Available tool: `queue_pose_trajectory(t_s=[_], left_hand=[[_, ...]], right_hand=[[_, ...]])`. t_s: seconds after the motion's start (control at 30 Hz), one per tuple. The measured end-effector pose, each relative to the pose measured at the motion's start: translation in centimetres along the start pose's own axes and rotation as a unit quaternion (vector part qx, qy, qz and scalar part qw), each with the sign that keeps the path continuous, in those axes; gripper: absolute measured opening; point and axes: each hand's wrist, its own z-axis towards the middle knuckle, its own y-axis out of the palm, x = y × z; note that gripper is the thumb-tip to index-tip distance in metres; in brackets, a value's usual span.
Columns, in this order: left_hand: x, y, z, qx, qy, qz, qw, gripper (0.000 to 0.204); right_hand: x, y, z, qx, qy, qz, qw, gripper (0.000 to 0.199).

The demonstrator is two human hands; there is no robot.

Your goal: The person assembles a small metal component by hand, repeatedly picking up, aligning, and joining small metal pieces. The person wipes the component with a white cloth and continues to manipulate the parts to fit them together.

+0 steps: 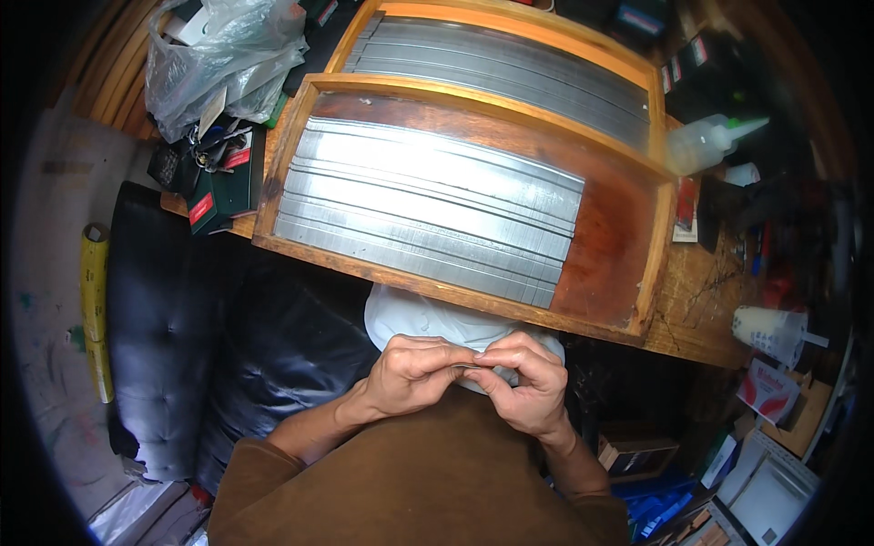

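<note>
Close to my body, my left hand [411, 371] and my right hand [526, 384] meet fingertip to fingertip. Both are closed in a pinch around a small, thin, dark piece [469, 366] whose kind I cannot make out; the fingers cover most of it. Just beyond them is the near edge of a wooden tray [648, 273]. Flat silvery metal strips [428, 196] lie side by side in it, filling its left and middle part, with bare reddish-brown wood at the right. White cloth or plastic [414, 318] shows beneath the hands.
A second wooden tray [546, 20] with grey metal strips [501, 68] lies behind. A clear plastic bag [223, 68], keys [217, 150] and dark green boxes [223, 196] crowd the left. To the right stand a squeeze bottle [701, 144] and a cup [769, 332]. A black padded seat [264, 337] sits left.
</note>
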Motion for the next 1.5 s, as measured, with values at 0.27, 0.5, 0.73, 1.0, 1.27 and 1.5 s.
queue_pose_trajectory(t_s=[0.27,0.5,0.73,1.0,1.27,1.5], left_hand=[[-0.15,0.11,-0.35,0.003,0.001,0.011,1.000,0.025],[-0.03,0.11,-0.21,0.006,-0.008,0.008,1.000,0.023],[0.22,0.12,-0.07,0.008,-0.007,0.005,1.000,0.022],[0.22,0.09,-0.10,0.002,-0.008,0.000,1.000,0.022],[0.32,0.14,-0.12,0.005,-0.013,-0.002,1.000,0.022],[0.32,0.08,-0.19,0.002,-0.029,-0.007,1.000,0.022]], right_hand=[[-0.15,0.04,0.23,-0.002,-0.026,-0.016,1.000,0.018],[0.09,-0.06,0.07,-0.002,-0.011,0.001,1.000,0.018],[0.04,-0.10,0.07,-0.002,-0.007,0.012,1.000,0.018],[0.05,-0.19,0.12,-0.005,-0.007,0.016,1.000,0.017],[0.10,-0.10,0.04,-0.001,-0.005,0.021,1.000,0.017],[-0.20,0.05,0.01,0.012,-0.010,0.008,1.000,0.016]])
